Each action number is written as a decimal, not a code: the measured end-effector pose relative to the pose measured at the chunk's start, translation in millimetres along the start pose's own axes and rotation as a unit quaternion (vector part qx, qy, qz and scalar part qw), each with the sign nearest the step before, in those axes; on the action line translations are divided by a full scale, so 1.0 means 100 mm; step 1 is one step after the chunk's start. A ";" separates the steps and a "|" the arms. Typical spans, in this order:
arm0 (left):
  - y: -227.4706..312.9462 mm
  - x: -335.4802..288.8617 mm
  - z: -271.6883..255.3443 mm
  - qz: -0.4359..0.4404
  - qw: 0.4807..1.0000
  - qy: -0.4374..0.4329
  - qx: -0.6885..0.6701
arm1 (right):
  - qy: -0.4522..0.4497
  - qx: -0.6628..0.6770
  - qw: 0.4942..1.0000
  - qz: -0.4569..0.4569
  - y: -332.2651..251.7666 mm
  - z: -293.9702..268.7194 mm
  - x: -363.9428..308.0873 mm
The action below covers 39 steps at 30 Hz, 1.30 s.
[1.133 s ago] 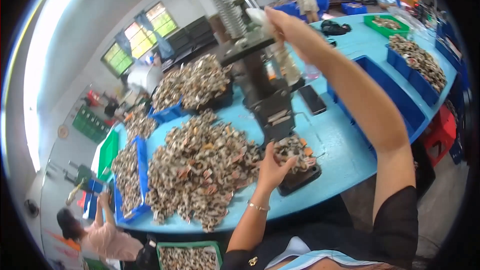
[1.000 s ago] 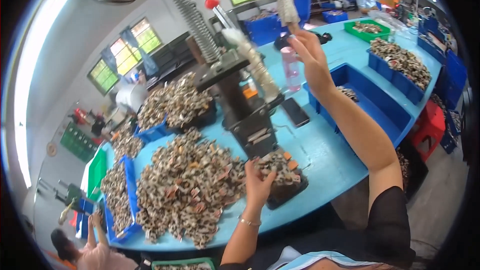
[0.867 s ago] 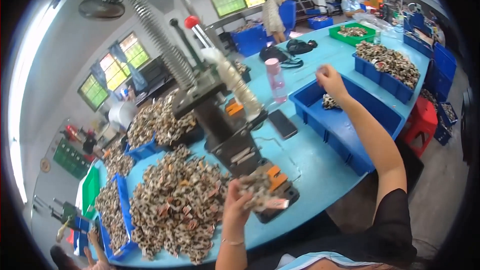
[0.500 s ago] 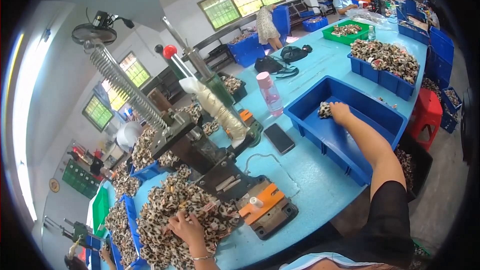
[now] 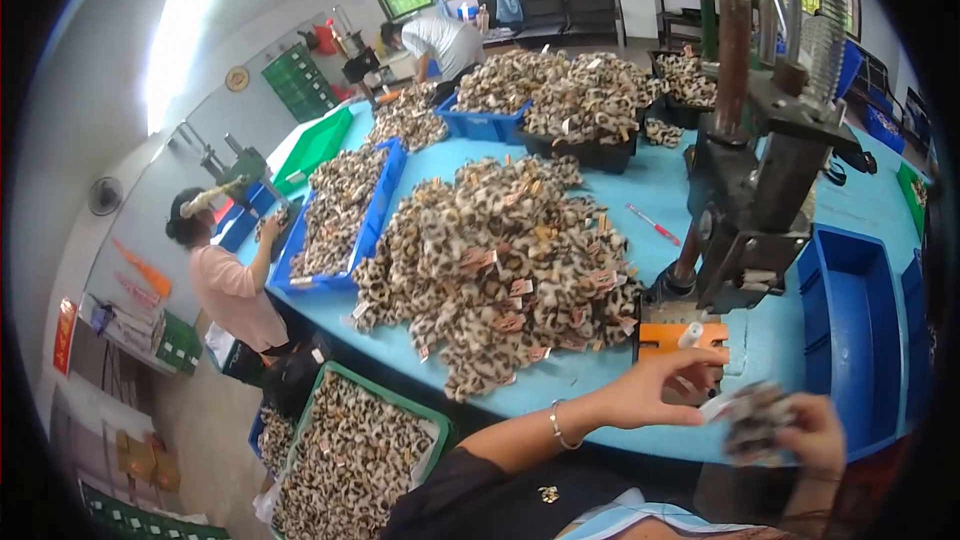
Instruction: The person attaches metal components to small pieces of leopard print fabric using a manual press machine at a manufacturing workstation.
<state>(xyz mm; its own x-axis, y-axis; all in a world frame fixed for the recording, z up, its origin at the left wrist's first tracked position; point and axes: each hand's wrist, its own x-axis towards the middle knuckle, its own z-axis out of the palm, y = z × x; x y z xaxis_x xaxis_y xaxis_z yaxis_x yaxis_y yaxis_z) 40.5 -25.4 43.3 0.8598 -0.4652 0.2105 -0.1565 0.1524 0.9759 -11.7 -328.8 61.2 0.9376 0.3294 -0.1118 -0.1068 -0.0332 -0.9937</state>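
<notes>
My right hand point(image 5: 818, 436), at the lower right, is closed around a spotted cream, brown and black plush piece point(image 5: 757, 424), blurred by motion. A small white piece point(image 5: 715, 407) shows at its left edge; I cannot tell whether it is a tag. My left hand point(image 5: 655, 390), with a bracelet on the wrist, is beside it, thumb and fingers curved apart. Its thumb tip comes close to the white piece; contact is unclear. Just behind the left fingers is the orange plate point(image 5: 660, 337) of a hand press point(image 5: 745, 210), with a white peg point(image 5: 690, 334) standing up.
A large heap of spotted plush pieces point(image 5: 490, 270) lies left of the press. Blue trays point(image 5: 815, 330) stand to the right, and a filled green-rimmed crate point(image 5: 436, 427) is at lower left. A red pen point(image 5: 655, 227) lies behind. Another person point(image 5: 235, 285) works at the left.
The view has swung left. My right hand has come from the blue tray toward my body with a plush piece in it. My left hand has left the heap and come near the right.
</notes>
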 end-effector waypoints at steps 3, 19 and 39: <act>-0.21 -0.11 -0.05 -0.051 0.993 -0.071 -0.073 | -0.092 0.008 0.987 0.134 0.13 0.63 0.35; -0.21 -0.29 -0.34 -0.177 0.937 0.058 -0.295 | -0.069 0.094 0.993 0.027 0.40 1.02 0.87; -0.36 -0.08 0.03 -0.205 0.903 0.099 -0.365 | -0.099 0.408 0.905 0.059 0.68 0.80 0.89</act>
<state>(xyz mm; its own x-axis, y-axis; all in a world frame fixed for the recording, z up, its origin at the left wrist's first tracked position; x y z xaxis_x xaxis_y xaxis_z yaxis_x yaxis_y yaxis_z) 37.3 -29.8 7.0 0.8541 -0.4585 -0.2456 0.4946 0.5699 0.6562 38.2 -226.6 -16.4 0.8340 0.5352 -0.1342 -0.4882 0.6024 -0.6314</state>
